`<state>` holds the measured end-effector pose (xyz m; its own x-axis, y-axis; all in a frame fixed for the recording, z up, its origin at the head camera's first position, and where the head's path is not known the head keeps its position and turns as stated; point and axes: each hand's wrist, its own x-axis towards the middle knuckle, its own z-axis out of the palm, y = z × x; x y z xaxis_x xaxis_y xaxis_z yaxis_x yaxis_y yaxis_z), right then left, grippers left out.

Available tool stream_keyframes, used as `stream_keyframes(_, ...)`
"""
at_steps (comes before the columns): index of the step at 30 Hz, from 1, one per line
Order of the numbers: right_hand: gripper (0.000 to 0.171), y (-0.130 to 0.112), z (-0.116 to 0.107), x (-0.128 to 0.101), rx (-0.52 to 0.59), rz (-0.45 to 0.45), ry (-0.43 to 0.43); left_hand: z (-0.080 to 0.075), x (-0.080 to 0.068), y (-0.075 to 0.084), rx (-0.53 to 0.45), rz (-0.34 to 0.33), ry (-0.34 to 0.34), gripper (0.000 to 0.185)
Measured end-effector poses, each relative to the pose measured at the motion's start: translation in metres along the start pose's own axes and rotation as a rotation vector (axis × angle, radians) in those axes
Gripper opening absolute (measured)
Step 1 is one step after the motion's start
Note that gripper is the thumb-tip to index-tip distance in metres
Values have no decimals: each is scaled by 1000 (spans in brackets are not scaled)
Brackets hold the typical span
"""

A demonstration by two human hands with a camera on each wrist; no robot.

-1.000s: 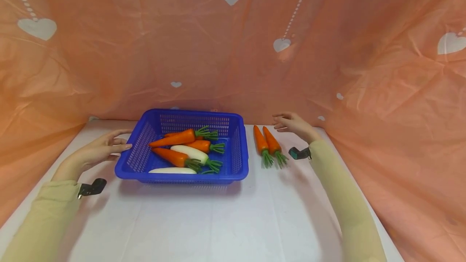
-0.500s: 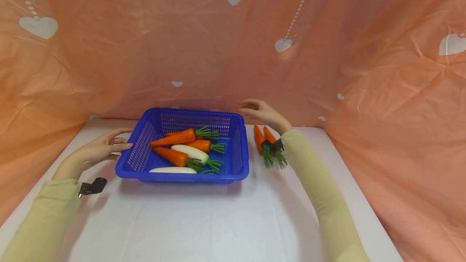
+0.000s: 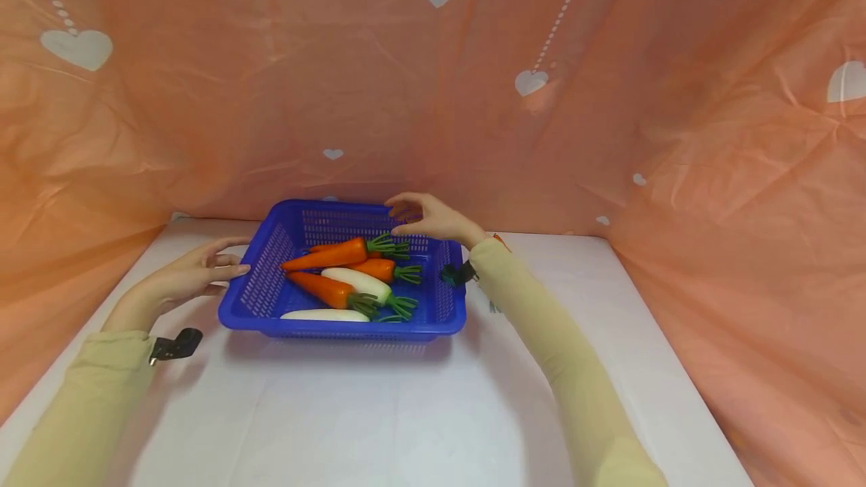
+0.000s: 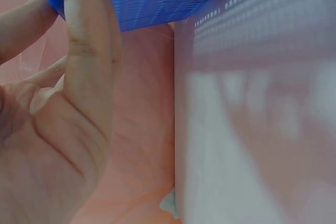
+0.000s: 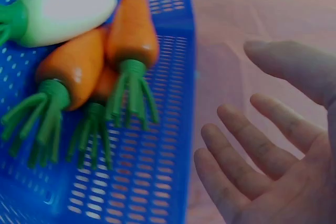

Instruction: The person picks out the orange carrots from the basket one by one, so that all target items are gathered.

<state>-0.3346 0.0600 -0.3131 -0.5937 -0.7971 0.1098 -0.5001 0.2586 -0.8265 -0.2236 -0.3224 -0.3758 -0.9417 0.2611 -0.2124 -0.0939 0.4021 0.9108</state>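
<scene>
A blue perforated plastic basket [image 3: 345, 326] stands on the white table, with several orange carrots [image 3: 325, 289] and white radishes [image 3: 355, 282] inside. At its left side my left hand [image 3: 192, 273] holds the rim; in the left wrist view the thumb [image 4: 86, 51] overlaps the blue rim and some fingers are partly hidden. Over the basket's back right part hovers my right hand [image 3: 433, 218], fingers loosely bent and apart. In the right wrist view nothing lies between its fingers [image 5: 252, 135], beside the rim. The carrot [image 5: 131, 30] nearest it points its green stalks my way.
Right of the basket, my right sleeve mostly hides two carrots lying on the table; an orange bit of one carrot [image 3: 501, 241] shows. A pink-orange curtain [image 3: 473, 141] with white hearts closes off the back and sides. The white table [image 3: 325, 419] extends in front.
My right hand has moved left, from above the two carrots on the table to the basket's back right, and its sleeve now covers them. The left hand and basket stay put.
</scene>
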Motion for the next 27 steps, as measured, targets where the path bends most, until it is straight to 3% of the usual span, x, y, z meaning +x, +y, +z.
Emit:
stream_keyframes(7,55,29,21,24,-113,6,-100,0,0,-1,1,2,-10,70)
stream_keyframes(27,58,33,66,57,-349,35,-223,2,-1,1,-10,2,-1,68)
